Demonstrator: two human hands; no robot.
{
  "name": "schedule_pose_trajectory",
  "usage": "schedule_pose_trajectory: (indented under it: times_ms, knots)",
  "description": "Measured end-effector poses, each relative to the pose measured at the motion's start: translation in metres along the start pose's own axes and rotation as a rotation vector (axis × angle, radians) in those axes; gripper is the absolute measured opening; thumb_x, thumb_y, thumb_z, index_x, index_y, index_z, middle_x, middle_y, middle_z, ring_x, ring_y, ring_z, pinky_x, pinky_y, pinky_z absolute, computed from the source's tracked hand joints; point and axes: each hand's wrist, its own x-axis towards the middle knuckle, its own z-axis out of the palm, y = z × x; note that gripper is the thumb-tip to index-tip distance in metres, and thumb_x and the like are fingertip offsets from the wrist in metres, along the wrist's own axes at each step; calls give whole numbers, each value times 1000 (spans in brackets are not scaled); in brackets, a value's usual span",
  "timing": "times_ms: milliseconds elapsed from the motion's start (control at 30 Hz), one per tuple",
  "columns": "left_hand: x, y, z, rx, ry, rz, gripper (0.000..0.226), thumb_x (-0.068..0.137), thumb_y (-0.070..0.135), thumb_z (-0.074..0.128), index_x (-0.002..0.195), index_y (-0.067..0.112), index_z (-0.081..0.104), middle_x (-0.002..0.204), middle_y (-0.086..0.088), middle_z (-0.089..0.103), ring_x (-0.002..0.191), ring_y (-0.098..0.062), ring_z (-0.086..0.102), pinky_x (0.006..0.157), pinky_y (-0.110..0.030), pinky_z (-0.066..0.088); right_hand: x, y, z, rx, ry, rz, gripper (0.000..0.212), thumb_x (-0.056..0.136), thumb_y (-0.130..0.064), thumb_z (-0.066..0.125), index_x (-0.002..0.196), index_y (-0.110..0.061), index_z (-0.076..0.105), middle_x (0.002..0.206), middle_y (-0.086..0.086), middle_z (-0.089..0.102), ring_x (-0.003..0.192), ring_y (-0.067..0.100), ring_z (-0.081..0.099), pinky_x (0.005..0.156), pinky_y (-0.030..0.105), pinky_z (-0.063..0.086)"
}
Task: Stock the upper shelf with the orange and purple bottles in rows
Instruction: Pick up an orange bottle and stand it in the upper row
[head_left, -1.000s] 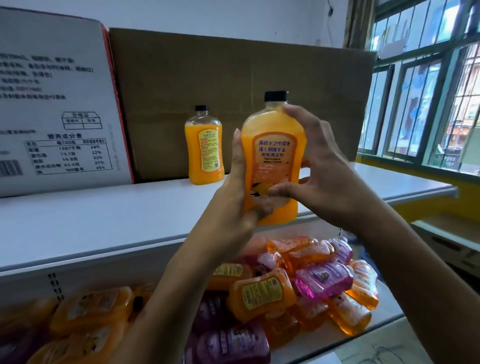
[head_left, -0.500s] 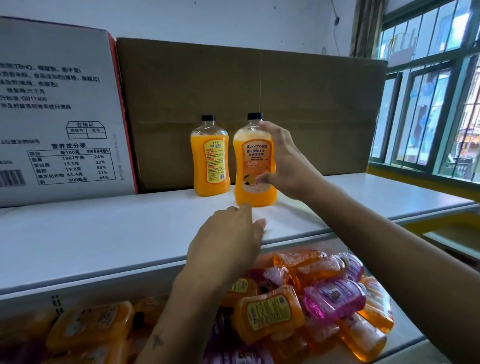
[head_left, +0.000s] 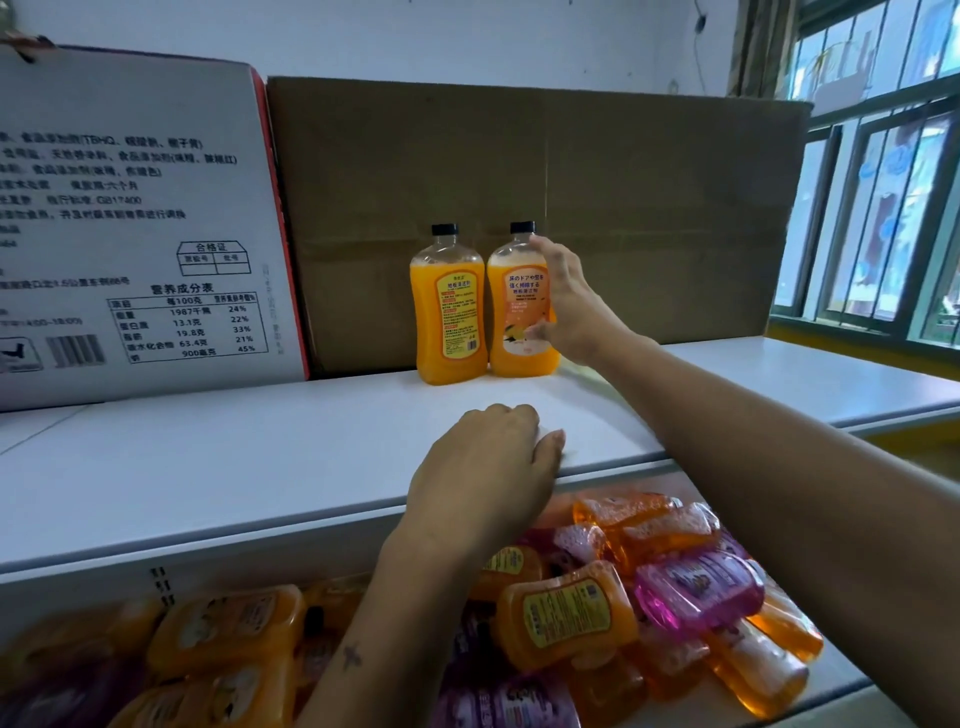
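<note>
Wrapped around the right flank of the second orange plastic bottle with a black cap (head_left: 521, 306), the right hand (head_left: 569, 306) has its fingers high on the shoulder and its thumb low on the label, gripping the bottle as it stands upright on the white upper shelf (head_left: 260, 457). That bottle stands just beside the first orange black-capped bottle (head_left: 449, 306), the two nearly touching, both close against the tall brown cardboard sheet (head_left: 571, 208) at the back. The left hand (head_left: 488, 462) rests on the shelf's front edge, fingers loosely curled and holding nothing. The step in hand looks like setting the second bottle into the row; only two are up, so the stocking has barely begun. Next the right hand would need to let go without tipping the bottle, and one hand would reach down for another from the heap of orange and purple bottles (head_left: 623, 603) lying jumbled on the lower shelf (head_left: 841, 691). A white printed carton (head_left: 135, 223) fills the shelf's left end, so the row probably has to grow rightward, toward the barred window (head_left: 883, 208); the bottles below lie crossed over one another and may shift when one is pulled.
</note>
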Motion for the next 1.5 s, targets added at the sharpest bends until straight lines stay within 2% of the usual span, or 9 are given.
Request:
schedule_pose_trajectory:
  times_ms: [200,400,533,733,900,1033,1133,1233,1500]
  knots:
    - [1,-2,2,-29,33,13,38,102,45,38,122,21,60,124,-2,62,114,-19,51,88,-38,45,-4,0,-2,-103,8,13,112,80,-2,78,153,-41,4,163,1,9,125,30,52,94,40,55]
    - [-10,-4,-3,-125,303,129,35,101,35,47,130,20,59,143,-1,51,141,-20,31,116,-40,27,-19,-18,-14,-162,-177,122,118,84,-18,78,155,-39,-14,166,12,-14,142,38,37,106,43,41]
    - [-38,-1,-3,-451,489,206,26,100,19,53,124,15,63,133,-1,59,129,-13,47,107,-25,36,-64,-45,-30,-68,-179,92,92,88,-30,73,158,-26,13,160,7,20,141,21,34,105,29,32]
    - [-94,-3,36,-577,527,254,31,95,15,54,126,15,59,131,0,57,129,-13,50,107,-25,39,-184,-74,-49,129,116,-105,49,97,-29,62,143,-28,44,145,-10,46,130,-1,44,100,13,42]
    - [-128,-26,81,-567,461,77,28,94,10,57,121,11,62,124,-1,58,122,-16,52,103,-36,43,-270,-82,-14,327,225,-221,35,96,-19,57,130,-27,54,132,-4,58,126,19,56,101,34,48]
    - [-154,-57,108,-570,381,-130,31,96,10,58,127,16,59,127,4,57,124,-12,50,104,-34,42,-300,-80,51,457,97,-93,32,94,-25,58,124,-35,56,126,-12,59,121,18,59,101,43,49]
    - [-180,-85,116,-527,384,-277,32,97,10,59,128,18,59,128,6,57,125,-12,50,104,-31,41,-310,-86,100,440,-30,-26,36,89,-24,61,119,-40,53,122,-29,54,117,-5,53,100,14,39]
    - [-207,-110,118,-473,396,-418,29,100,17,57,127,26,58,126,14,55,124,-8,50,102,-24,41,-317,-96,145,505,-202,45,41,85,-19,63,116,-44,52,120,-25,55,114,-7,52,94,5,35]
    - [-260,-172,116,-352,412,-709,40,96,22,59,131,37,47,129,16,47,117,6,42,92,-8,37,-301,-123,244,532,-578,16,46,91,-31,69,134,-29,52,137,-10,47,123,-2,41,93,16,35]
